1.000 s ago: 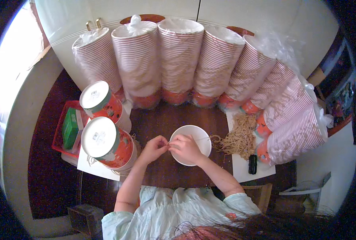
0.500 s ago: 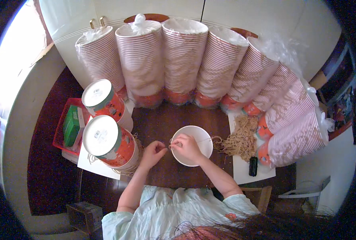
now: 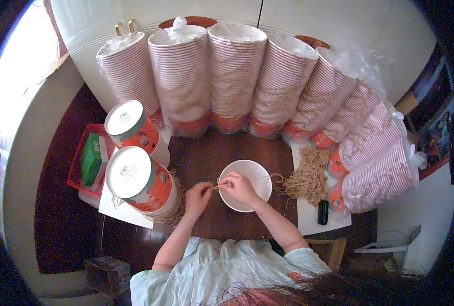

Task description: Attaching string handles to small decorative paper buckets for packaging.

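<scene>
A white paper tub (image 3: 259,187) sits with its open mouth up on the brown table in front of me. Over its left rim, my right hand (image 3: 239,189) pinches a thin tan string (image 3: 215,186). Close beside it on the left, my left hand (image 3: 199,198) is closed in a pinch on the same string, fingertips almost meeting the right ones. A strand crosses the tub's mouth toward a tangled heap of tan string (image 3: 308,176) at the right. What the fingertips shape is too small to make out.
Tall stacks of nested paper tubs (image 3: 235,76) in clear plastic curve around the table's back and right. Upturned orange-printed tubs (image 3: 131,172) stand at the left, near a red basket (image 3: 75,168) with a green box (image 3: 90,159). A black object (image 3: 323,212) lies at the right.
My left hand has shifted slightly right, and its fingers have closed on the string near my right fingertips. The right hand and the tub are nearly where they were.
</scene>
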Tool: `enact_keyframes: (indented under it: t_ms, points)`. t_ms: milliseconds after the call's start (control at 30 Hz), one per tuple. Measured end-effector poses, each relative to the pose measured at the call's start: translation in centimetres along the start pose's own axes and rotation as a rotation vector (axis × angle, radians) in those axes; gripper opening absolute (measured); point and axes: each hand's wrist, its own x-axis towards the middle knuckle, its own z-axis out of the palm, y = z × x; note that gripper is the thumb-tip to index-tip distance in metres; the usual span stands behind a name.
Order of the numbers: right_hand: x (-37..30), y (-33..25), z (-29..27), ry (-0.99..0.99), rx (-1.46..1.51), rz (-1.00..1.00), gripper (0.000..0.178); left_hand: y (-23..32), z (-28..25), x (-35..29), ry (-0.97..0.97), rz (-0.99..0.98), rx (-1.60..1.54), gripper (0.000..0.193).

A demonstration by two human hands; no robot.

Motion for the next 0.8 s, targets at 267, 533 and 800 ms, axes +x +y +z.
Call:
enact_keyframes:
  t_ms: [267, 533, 800]
  points:
    - [0.1, 0.2, 0.1, -0.002, 0.0, -0.013, 0.018, 0.2, 0.5, 0.3, -0.021, -0.035, -0.247, 0.015]
    - [0.1, 0.3, 0.2, 0.017, -0.043, 0.0, 0.018, 1.2, 0.1, 0.4, -0.148, -0.165, -0.497, 0.014]
    - [-0.1, 0.0, -0.3, 0.028, 0.013, -0.036, 0.014, -0.3, 0.0, 0.6, -0.233, -0.341, -0.67, 0.01]
